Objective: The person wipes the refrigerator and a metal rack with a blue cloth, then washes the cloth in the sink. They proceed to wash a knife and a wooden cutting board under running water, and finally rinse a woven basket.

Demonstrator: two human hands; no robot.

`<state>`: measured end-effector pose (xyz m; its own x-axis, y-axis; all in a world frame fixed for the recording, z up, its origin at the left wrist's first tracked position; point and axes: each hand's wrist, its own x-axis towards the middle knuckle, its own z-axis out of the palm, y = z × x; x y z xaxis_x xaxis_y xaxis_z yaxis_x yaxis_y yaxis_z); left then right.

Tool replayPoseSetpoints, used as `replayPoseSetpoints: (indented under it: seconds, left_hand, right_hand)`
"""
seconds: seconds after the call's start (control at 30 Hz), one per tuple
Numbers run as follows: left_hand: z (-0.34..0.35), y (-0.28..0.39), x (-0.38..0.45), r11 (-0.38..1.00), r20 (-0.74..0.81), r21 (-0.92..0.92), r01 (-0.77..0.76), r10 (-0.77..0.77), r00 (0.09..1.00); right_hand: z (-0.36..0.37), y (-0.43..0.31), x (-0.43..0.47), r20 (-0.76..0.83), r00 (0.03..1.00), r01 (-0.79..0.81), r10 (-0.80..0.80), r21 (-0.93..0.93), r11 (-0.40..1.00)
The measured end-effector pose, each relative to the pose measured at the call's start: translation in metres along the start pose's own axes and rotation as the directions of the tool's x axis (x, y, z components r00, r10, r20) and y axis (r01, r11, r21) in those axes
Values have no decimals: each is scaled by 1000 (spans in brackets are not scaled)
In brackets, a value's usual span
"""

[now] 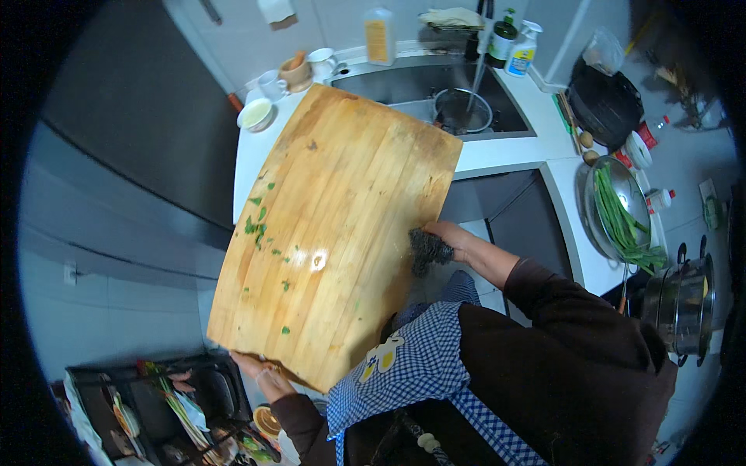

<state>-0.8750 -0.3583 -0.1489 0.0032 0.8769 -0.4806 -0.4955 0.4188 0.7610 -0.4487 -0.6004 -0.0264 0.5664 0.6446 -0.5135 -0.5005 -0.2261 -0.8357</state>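
A large wooden cutting board [338, 192], tilted across the view, spans the space in front of me. Scraps of chopped green leaf [253, 227] are scattered on its left side, and a wet patch glints near the middle. My left hand [253, 368] grips the board's near-left edge from below, its fingers partly hidden. At the right edge, my right hand [454, 237] holds a dark grey mesh-like cloth [430, 251] and rests against the board. The board's far end lies over the white counter [247, 169], by the sink.
Water runs from a faucet into a metal pot [466, 110] in the sink [384, 84]. Cups, a mortar [296, 73] and a bowl [256, 115] stand behind the board. Right lie green stalks [618, 209] in a metal bowl and stacked pots [679, 309]. A vegetable rack [145, 402] stands lower left.
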Motion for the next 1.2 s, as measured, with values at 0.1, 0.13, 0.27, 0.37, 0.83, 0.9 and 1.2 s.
replayPoseSetpoints:
  seconds: [0.1, 0.13, 0.27, 0.37, 0.83, 0.9, 1.2]
  left_hand:
    - [5, 12, 12, 1000, -66, 12, -17, 18, 998]
    - [8, 13, 20, 997, -124, 47, -53, 59, 991]
    - [15, 27, 49, 986, -59, 145, 80, -72, 996]
    - [8, 45, 47, 961, -106, 266, 80, -53, 993]
    - [64, 75, -137, 979, 140, 197, -60, 33, 990]
    - [62, 75, -144, 966, 60, 250, -58, 45, 997]
    - [35, 68, -81, 901, -353, 395, 178, -30, 935]
  right_hand:
    - [1, 1, -26, 2, 999, 44, -44, 102, 994]
    - [1, -2, -32, 26, 1000, 7, -10, 124, 992]
    - [-1, -23, -48, -30, 990, 144, -141, 154, 978]
    - [-9, -31, -53, -5, 997, 76, -76, 188, 979]
    - [-99, -94, -45, 390, 915, -155, 100, 111, 982]
    - [-114, -116, -46, 419, 869, -253, 261, -76, 964]
    - [-222, -303, 83, 70, 984, 171, -162, -611, 773]
